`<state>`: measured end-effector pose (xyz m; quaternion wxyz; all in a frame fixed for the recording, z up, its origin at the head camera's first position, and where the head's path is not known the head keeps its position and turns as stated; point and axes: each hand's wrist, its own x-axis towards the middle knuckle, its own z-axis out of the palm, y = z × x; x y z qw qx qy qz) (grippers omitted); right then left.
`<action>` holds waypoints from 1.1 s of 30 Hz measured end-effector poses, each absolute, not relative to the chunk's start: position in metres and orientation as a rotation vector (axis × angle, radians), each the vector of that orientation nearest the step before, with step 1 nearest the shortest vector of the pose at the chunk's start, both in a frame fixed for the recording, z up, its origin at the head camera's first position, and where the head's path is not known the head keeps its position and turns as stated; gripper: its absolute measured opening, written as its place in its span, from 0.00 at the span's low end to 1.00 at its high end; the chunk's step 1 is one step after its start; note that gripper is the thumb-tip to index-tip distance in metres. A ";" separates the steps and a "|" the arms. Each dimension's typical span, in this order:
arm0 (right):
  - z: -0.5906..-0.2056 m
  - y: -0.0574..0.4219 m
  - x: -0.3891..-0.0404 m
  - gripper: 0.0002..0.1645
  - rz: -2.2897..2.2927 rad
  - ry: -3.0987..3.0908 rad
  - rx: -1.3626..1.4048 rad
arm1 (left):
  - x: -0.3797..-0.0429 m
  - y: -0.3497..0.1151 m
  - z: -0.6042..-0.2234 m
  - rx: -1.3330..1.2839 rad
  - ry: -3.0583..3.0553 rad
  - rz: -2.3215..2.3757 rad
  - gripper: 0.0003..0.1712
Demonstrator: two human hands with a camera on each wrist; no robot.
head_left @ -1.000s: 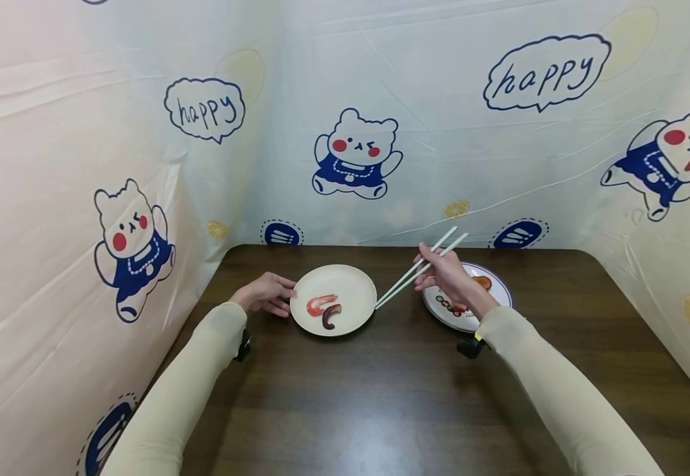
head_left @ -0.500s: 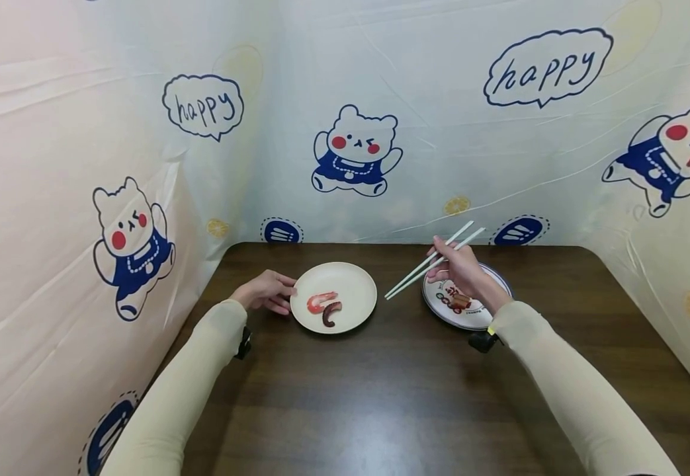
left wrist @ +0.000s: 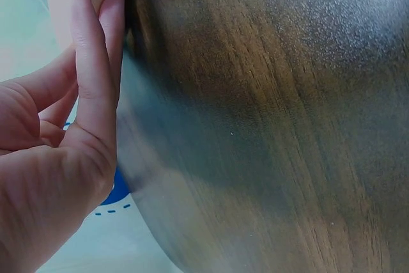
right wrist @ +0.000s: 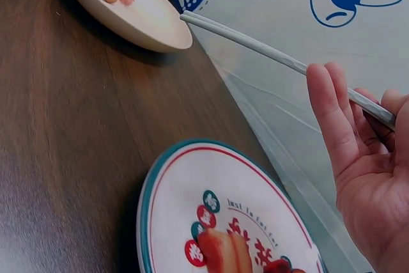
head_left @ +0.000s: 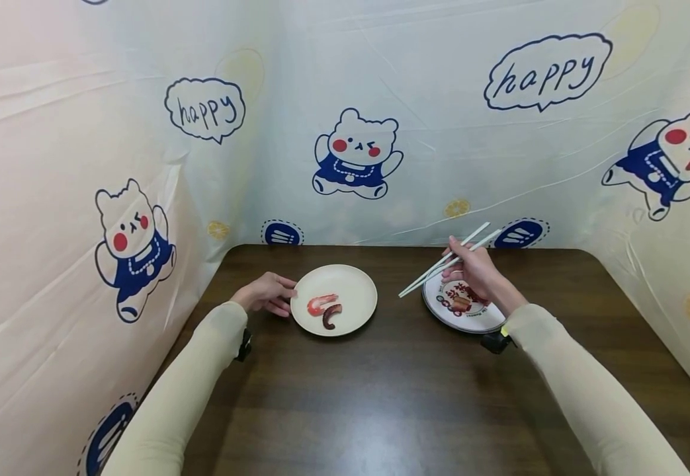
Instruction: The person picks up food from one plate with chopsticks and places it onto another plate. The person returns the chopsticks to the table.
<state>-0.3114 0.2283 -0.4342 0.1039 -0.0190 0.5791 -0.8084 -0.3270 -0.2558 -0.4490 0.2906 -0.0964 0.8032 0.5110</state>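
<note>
Here, the right grip (head_left: 474, 270) holds slim, pale chopsticks (right wrist: 255, 46) — the straight-fingered left grip (head_left: 264, 293) touches a smooth, round cream plate (head_left: 350, 299).

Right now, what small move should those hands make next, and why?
I'd probably bring the chopsticks over the food on the printed plate: the right hand holds them with nothing between their tips, whereas the cream plate bears a shrimp and a dark curved piece.

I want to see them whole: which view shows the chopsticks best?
The head view: both chopsticks show tips and far ends. The right wrist view shows them overlapping, partly hidden by fingers; the left wrist shows none.
</note>
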 end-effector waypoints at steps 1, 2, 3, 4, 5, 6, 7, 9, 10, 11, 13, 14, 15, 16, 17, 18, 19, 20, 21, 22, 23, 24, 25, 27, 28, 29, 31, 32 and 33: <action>-0.434 0.231 -0.311 0.23 -2.382 1.708 -0.059 | -0.327 -0.256 -0.449 -0.254 2.143 1.362 0.29; -0.433 0.233 -0.311 0.23 -2.384 1.708 -0.061 | -0.327 -0.256 -0.449 -0.252 2.143 1.363 0.29; -0.433 0.234 -0.310 0.23 -2.385 1.709 -0.060 | -0.327 -0.256 -0.449 -0.253 2.142 1.364 0.29; -0.433 0.236 -0.310 0.24 -2.387 1.710 -0.060 | -0.328 -0.256 -0.449 -0.254 2.142 1.364 0.28; -0.433 0.238 -0.310 0.24 -2.389 1.707 -0.064 | -0.328 -0.256 -0.449 -0.254 2.143 1.362 0.29; -0.433 0.240 -0.310 0.24 -2.389 1.701 -0.064 | -0.328 -0.256 -0.449 -0.255 2.143 1.360 0.29; -0.433 0.242 -0.310 0.24 -2.386 1.701 -0.060 | -0.328 -0.256 -0.449 -0.260 2.144 1.358 0.29; -0.434 0.246 -0.310 0.26 -2.383 1.692 -0.053 | -0.327 -0.256 -0.449 -0.261 2.145 1.356 0.29; -0.435 0.248 -0.310 0.26 -2.384 1.687 -0.054 | -0.326 -0.256 -0.449 -0.259 2.145 1.357 0.29; -0.435 0.249 -0.310 0.26 -2.386 1.681 -0.051 | -0.326 -0.256 -0.449 -0.258 2.148 1.356 0.29; -0.435 0.252 -0.310 0.26 -2.392 1.666 -0.056 | -0.325 -0.256 -0.449 -0.253 2.148 1.358 0.29; -0.435 0.253 -0.310 0.25 -2.395 1.662 -0.058 | -0.325 -0.256 -0.449 -0.251 2.147 1.361 0.28; -0.434 0.254 -0.310 0.25 -2.401 1.659 -0.058 | -0.325 -0.255 -0.449 -0.252 2.147 1.363 0.28; -0.434 0.255 -0.310 0.24 -2.404 1.663 -0.058 | -0.325 -0.255 -0.449 -0.250 2.145 1.365 0.28; -0.433 0.256 -0.309 0.24 -2.406 1.671 -0.056 | -0.326 -0.255 -0.449 -0.251 2.146 1.364 0.28; -0.433 0.257 -0.309 0.24 -2.405 1.677 -0.053 | -0.326 -0.255 -0.449 -0.250 2.145 1.365 0.28; -0.432 0.258 -0.309 0.24 -2.409 1.682 -0.045 | -0.326 -0.255 -0.449 -0.250 2.146 1.365 0.29; -0.432 0.260 -0.308 0.24 -2.412 1.679 -0.043 | -0.327 -0.255 -0.449 -0.250 2.145 1.366 0.29; -0.432 0.261 -0.308 0.24 -2.416 1.683 -0.038 | -0.327 -0.255 -0.450 -0.249 2.147 1.364 0.29; -0.432 0.261 -0.307 0.24 -2.411 1.690 -0.035 | -0.327 -0.255 -0.450 -0.251 2.146 1.363 0.29; -0.432 0.262 -0.306 0.24 -2.410 1.691 -0.029 | -0.327 -0.255 -0.451 -0.252 2.146 1.362 0.29; -0.432 0.264 -0.306 0.24 -2.407 1.691 -0.020 | -0.327 -0.254 -0.451 -0.253 2.146 1.361 0.29; -0.432 0.265 -0.305 0.24 -2.406 1.694 -0.015 | -0.327 -0.254 -0.451 -0.255 2.144 1.361 0.29; -0.432 0.267 -0.305 0.25 -2.391 1.713 0.000 | -0.326 -0.254 -0.451 -0.255 2.143 1.360 0.29; -0.433 0.268 -0.304 0.25 -2.388 1.716 0.005 | -0.326 -0.254 -0.451 -0.254 2.142 1.362 0.29; -0.433 0.269 -0.304 0.25 -2.390 1.716 0.007 | -0.326 -0.254 -0.451 -0.252 2.143 1.362 0.29; -0.432 0.271 -0.304 0.25 -2.382 1.724 -0.003 | -0.325 -0.254 -0.450 -0.244 2.147 1.364 0.29; -0.432 0.272 -0.304 0.26 -2.378 1.727 -0.011 | -0.325 -0.254 -0.450 -0.244 2.149 1.363 0.29; -0.432 0.273 -0.304 0.26 -2.378 1.730 -0.020 | -0.325 -0.254 -0.450 -0.245 2.151 1.362 0.29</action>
